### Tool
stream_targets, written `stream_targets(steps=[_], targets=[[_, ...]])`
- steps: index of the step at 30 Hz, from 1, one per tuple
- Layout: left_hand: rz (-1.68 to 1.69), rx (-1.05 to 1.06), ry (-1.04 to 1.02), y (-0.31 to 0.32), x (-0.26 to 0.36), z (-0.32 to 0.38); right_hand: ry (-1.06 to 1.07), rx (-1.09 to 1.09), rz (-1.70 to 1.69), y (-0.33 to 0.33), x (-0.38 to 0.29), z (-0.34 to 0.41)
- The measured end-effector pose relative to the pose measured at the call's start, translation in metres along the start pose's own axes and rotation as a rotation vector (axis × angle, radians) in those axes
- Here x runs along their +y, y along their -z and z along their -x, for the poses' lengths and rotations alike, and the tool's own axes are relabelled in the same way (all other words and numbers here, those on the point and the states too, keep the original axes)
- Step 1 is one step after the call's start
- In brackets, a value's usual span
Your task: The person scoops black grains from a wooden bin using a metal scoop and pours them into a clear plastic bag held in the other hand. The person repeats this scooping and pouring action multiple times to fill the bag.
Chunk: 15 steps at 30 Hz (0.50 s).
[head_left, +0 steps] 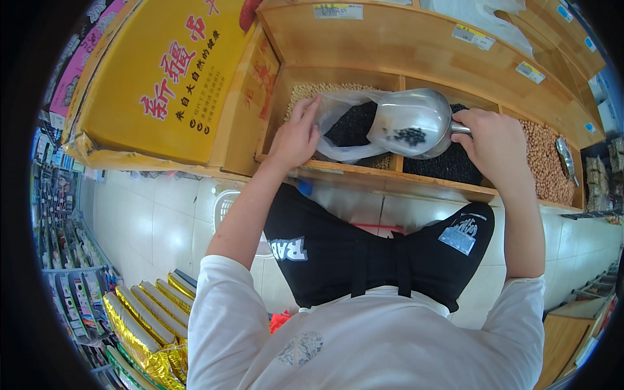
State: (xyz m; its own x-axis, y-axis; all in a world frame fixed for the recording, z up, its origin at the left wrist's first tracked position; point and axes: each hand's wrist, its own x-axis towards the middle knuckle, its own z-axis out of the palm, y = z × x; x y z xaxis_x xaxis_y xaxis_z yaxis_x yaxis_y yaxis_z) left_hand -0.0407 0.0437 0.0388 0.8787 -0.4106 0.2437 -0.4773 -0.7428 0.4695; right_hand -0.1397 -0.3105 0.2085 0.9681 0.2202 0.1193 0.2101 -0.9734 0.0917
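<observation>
My left hand (298, 131) grips the rim of a clear plastic bag (336, 152), which holds a heap of black beans (352, 126). The bag's mouth is spread open over the left compartment. My right hand (490, 139) is closed around the handle of a metal scoop (420, 109). The scoop is tilted toward the bag, its lip at the bag's mouth, and a small cluster of black beans (410, 136) lies in it. Beneath the scoop and my right hand is the middle compartment of black beans (441, 168), partly hidden.
Pale soybeans (312, 90) fill the left compartment of the wooden bin (341, 176). Peanuts (546, 165) and a second metal scoop (565, 156) lie in the right one. A yellow box (146, 87) stands at left. A white plastic basket (226, 207) is on the floor.
</observation>
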Motion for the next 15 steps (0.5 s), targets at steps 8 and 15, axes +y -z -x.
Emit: stream_targets(steps=[8, 15], targets=[[-0.006, -0.003, -0.01, 0.002, 0.001, 0.001, -0.155, 0.096, -0.141, -0.012, 0.04, 0.031], [-0.007, 0.001, -0.019, 0.002, 0.001, 0.001, -0.478, -0.022, -0.172, -0.053, 0.084, 0.069]])
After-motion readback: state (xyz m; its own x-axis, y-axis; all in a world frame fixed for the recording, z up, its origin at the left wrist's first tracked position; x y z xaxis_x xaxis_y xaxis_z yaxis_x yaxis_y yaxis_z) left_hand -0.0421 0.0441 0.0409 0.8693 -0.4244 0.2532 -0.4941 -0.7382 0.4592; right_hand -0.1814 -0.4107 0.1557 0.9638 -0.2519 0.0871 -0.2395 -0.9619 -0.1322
